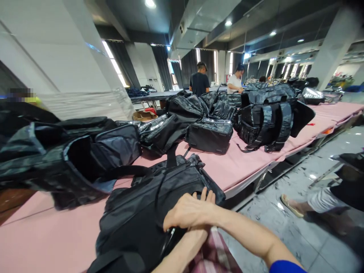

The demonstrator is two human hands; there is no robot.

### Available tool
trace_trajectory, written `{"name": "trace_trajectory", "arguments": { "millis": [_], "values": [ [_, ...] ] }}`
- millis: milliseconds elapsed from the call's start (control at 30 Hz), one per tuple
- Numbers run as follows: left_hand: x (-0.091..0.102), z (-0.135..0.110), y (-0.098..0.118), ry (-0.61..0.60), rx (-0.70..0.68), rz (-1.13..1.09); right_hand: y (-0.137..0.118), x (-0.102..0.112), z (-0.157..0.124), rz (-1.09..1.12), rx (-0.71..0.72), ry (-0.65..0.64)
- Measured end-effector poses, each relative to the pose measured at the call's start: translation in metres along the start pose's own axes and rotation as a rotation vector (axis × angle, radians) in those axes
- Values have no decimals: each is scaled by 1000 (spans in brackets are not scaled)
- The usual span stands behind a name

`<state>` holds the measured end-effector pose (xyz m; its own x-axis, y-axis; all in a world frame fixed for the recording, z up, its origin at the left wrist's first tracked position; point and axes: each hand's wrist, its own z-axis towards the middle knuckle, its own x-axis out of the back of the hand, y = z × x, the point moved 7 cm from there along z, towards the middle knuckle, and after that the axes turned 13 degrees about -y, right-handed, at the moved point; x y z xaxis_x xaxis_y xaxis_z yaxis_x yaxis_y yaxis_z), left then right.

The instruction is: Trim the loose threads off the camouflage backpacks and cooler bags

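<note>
A dark backpack [148, 204] lies at the near edge of a pink-covered table [239, 167]. My right hand [189, 210] rests on top of it near the table edge, fingers curled over the fabric. My left hand is hidden: only its forearm [184, 248] shows, running up under the right hand and into the backpack's opening. What the hidden fingers hold cannot be seen.
Several more dark camouflage backpacks [264, 121] are piled along the table, one lying open at the left [71, 163]. Two people [200, 81] stand at a far table. A seated person's leg and sandal [292, 204] are on the grey floor to the right.
</note>
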<state>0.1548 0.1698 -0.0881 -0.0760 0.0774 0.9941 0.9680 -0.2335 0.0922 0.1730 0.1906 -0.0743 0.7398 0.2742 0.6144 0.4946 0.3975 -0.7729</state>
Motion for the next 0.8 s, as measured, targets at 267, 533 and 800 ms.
{"name": "trace_trajectory", "arguments": {
  "millis": [267,533,800],
  "values": [
    [-15,-50,-12,-10,-247,130,61,74,-26,30,-141,157],
    [-21,-48,-11,26,-184,217,81,63,-53,-247,50,197],
    [-23,-47,-11,76,-165,247,78,51,-32,-313,191,185]
  ]
}}
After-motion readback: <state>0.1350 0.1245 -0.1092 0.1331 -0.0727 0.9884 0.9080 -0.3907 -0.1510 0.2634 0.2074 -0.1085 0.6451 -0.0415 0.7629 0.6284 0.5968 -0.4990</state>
